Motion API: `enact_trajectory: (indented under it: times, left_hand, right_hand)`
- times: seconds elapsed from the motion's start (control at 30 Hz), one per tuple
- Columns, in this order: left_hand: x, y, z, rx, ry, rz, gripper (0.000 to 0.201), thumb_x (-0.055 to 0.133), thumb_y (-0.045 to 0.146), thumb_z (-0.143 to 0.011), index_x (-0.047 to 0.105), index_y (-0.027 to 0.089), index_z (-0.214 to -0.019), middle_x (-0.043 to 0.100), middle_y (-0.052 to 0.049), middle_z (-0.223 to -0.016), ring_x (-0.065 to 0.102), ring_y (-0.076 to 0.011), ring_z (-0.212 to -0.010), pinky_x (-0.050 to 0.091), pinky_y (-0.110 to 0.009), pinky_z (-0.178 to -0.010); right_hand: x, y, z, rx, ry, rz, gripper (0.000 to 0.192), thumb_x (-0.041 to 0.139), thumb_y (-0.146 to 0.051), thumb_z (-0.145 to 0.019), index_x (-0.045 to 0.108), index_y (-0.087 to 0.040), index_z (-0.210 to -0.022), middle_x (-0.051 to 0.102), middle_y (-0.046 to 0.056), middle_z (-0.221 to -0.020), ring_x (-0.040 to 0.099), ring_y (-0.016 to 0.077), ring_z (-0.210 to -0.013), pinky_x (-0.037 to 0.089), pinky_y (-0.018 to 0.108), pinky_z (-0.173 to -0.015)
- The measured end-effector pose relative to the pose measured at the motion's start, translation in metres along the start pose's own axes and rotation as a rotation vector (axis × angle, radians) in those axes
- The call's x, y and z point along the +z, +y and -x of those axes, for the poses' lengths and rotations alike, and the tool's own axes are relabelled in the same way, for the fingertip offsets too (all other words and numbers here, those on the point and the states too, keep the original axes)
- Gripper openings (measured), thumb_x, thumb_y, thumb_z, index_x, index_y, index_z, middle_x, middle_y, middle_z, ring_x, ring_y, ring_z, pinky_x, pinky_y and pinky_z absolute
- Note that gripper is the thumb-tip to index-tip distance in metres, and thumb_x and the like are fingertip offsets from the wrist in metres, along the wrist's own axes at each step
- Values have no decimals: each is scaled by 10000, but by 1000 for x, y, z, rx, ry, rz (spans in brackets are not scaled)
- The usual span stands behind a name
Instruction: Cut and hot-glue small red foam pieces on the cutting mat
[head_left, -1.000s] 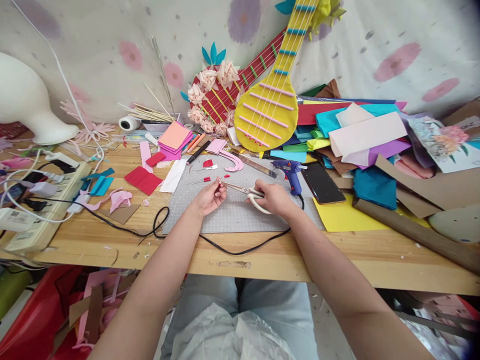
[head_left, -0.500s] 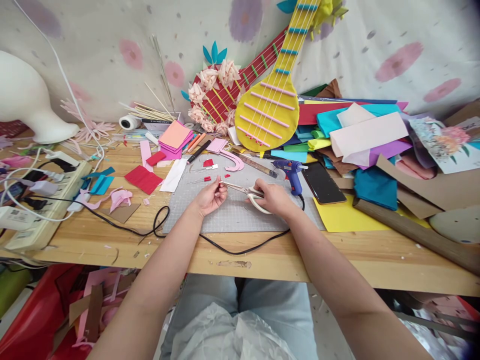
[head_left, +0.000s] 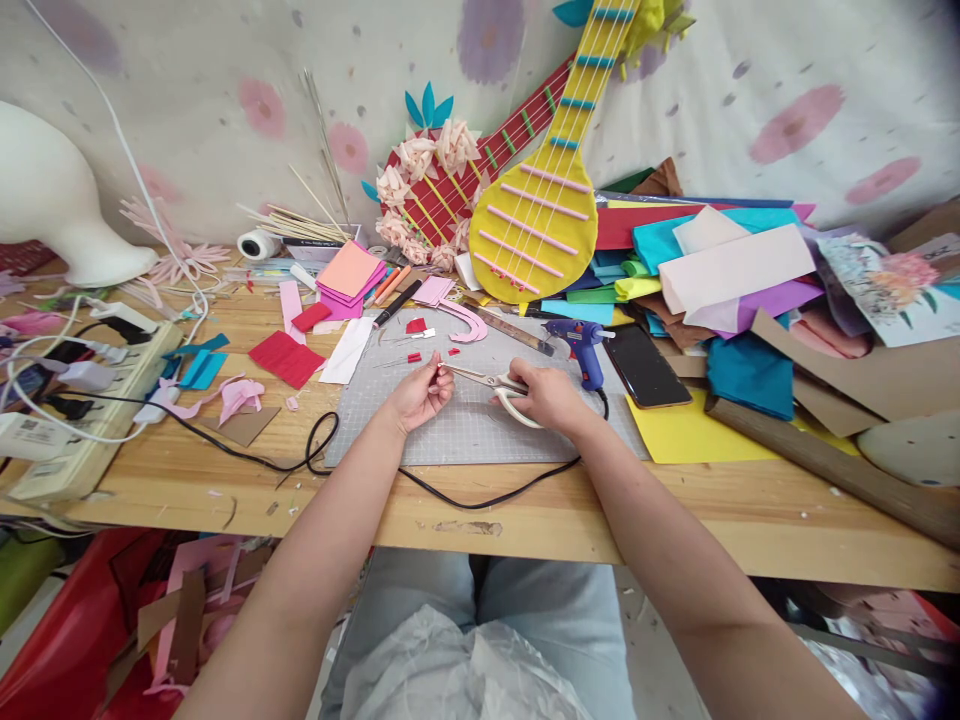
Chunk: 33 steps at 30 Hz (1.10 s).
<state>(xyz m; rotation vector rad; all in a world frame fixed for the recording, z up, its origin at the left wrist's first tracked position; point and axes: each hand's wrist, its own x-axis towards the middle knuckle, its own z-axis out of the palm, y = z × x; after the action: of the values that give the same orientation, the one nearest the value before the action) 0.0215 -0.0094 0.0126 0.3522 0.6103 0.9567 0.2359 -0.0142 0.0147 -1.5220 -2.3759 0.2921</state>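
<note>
Wooden table (head_left: 570, 522) before a flower-patterned wall (head_left: 690, 100)

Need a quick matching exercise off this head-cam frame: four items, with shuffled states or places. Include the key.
Items
1. Left hand
2. Scissors
3. Glue gun
4. Phone

States or places
A. Blue body, standing out against the grey mat
B. Dark screen, near end over the yellow sheet
C. Pinching a small red piece
D. Held by the handles in the right hand

Pairs: 1-C, 2-D, 3-A, 4-B
</note>
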Motion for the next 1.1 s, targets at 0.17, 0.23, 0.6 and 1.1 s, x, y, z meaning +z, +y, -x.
enact_trajectory:
  times: [0.17, 0.23, 0.6, 1.1]
  left_hand:
    - [0, 0, 0, -7, -15, -7, 317, 457, 294, -854, 461, 112, -595, 339, 44, -514, 301, -12, -404, 337, -93, -383]
    - [-1, 0, 0, -11, -21, 4, 311, 457, 297, -854, 461, 113, -603, 338, 47, -513, 299, -11, -400, 337, -93, -381]
    - [1, 0, 0, -31, -3, -14, 339, 498, 341, -823, 447, 119, -572, 325, 54, -498, 286, -14, -395, 340, -104, -374]
    - [2, 0, 1, -25, 2, -83, 371, 477, 373, -827, 425, 126, -556, 327, 53, -482, 289, -13, -381, 356, -99, -367]
  right_hand:
    - [-1, 0, 0, -6, -11, 1, 321, 498, -534, -745, 477, -215, -775, 591, 14, -653, 475, 146, -552, 221, 243, -509]
    - [-2, 0, 0, 3, -20, -4, 307, 493, -520, -749, 473, -217, -787, 594, 13, -658, 478, 146, -553, 223, 240, -507]
    - [-1, -1, 1, 7, -28, 13, 295, 489, -512, -753, 466, -224, -813, 602, 12, -673, 500, 153, -568, 229, 238, -502]
    - [-2, 1, 0, -25, 0, 32, 255, 496, -472, -755, 482, -218, -779, 601, 15, -657, 500, 152, -560, 218, 247, -516]
